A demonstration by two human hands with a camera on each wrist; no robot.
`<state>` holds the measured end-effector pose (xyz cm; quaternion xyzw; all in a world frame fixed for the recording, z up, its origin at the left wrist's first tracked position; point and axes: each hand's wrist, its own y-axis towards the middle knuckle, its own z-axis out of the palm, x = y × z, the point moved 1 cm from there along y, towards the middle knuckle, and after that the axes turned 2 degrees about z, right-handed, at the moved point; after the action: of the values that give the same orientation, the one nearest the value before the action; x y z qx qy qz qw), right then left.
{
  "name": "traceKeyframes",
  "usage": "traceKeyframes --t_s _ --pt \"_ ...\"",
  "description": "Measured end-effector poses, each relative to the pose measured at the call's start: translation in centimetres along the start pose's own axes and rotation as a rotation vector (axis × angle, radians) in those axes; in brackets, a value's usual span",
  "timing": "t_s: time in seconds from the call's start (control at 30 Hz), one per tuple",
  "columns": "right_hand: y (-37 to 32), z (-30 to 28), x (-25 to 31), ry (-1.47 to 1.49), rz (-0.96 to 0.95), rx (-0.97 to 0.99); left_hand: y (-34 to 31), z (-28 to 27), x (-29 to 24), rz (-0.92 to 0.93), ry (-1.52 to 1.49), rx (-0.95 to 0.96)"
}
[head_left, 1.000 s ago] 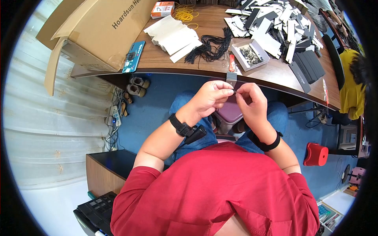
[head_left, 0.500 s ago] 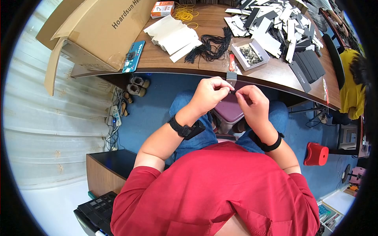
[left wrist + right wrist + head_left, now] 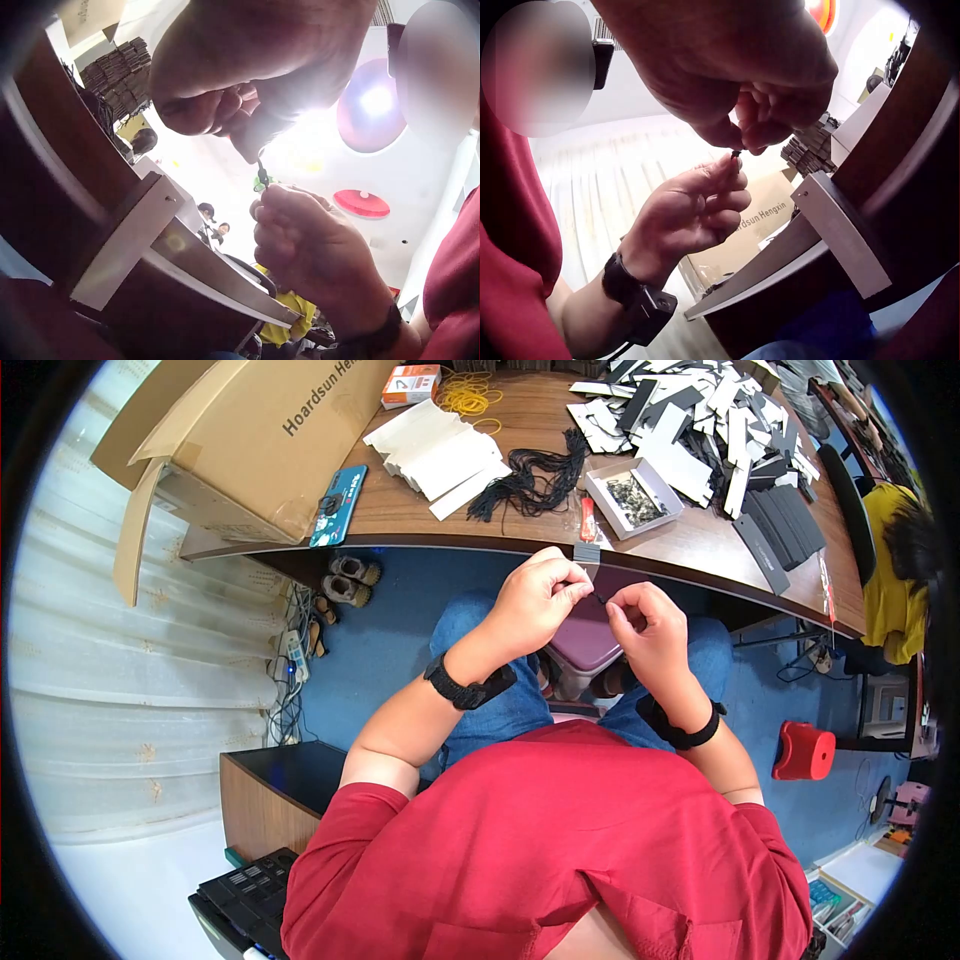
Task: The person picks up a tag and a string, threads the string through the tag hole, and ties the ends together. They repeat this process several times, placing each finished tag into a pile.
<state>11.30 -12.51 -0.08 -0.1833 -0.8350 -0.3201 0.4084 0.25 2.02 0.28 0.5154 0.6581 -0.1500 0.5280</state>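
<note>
In the head view, the left hand (image 3: 540,603) and the right hand (image 3: 652,635) are raised before the desk's front edge, fingertips close together. A tiny black piece (image 3: 600,598) spans the gap between them. The left wrist view has this dark corded piece (image 3: 262,177) between the left hand's fingertips above and the right hand (image 3: 304,240) below. Seen from the right wrist, the left hand (image 3: 697,210) pinches the small black piece (image 3: 736,154) under the right hand (image 3: 742,75). Just beyond the hands, a flat grey-and-white piece (image 3: 587,553) juts from the desk edge.
On the desk (image 3: 540,540) lie white sheets (image 3: 440,452), black cords (image 3: 535,480), a shallow box of small parts (image 3: 635,498), heaped black and white strips (image 3: 700,430), stacked dark cards (image 3: 785,530) and yellow bands (image 3: 470,395). A large carton (image 3: 260,440) stands left.
The fingertips have moved slightly apart. The left hand has risen a little toward the desk, and the right hand has shifted slightly rightward.
</note>
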Motion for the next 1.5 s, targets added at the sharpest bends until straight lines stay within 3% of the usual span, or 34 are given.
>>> traceKeyframes --t_s 0.23,0.43,0.57,0.9,1.1,1.17,1.27,1.5 --pt "-0.1 -0.2 -0.3 0.074 0.079 0.072 0.1 -0.3 -0.3 -0.040 -0.052 0.007" --pt "1.1 -0.5 0.1 0.845 0.566 0.264 0.2 -0.6 -0.4 -0.034 -0.079 0.070" --pt "1.4 0.1 -0.9 0.825 0.603 0.409 0.2 0.0 -0.5 -0.073 -0.085 0.035" --pt "0.4 0.1 -2.2 0.857 0.577 0.386 -0.1 0.1 -0.6 0.055 0.041 -0.015" --pt "1.7 -1.1 -0.8 1.132 0.842 0.556 0.1 0.0 0.1 -0.043 -0.127 0.050" --pt "1.8 -1.0 -0.8 1.079 0.809 0.581 -0.1 0.5 1.0 -0.095 -0.255 0.054" --pt "1.6 -0.7 -1.1 0.996 0.755 0.585 0.0 0.2 -0.1 -0.034 -0.085 0.057" --pt "0.9 -0.7 -2.2 0.918 0.725 0.485 -0.1 -0.2 0.4 -0.032 -0.040 0.131"
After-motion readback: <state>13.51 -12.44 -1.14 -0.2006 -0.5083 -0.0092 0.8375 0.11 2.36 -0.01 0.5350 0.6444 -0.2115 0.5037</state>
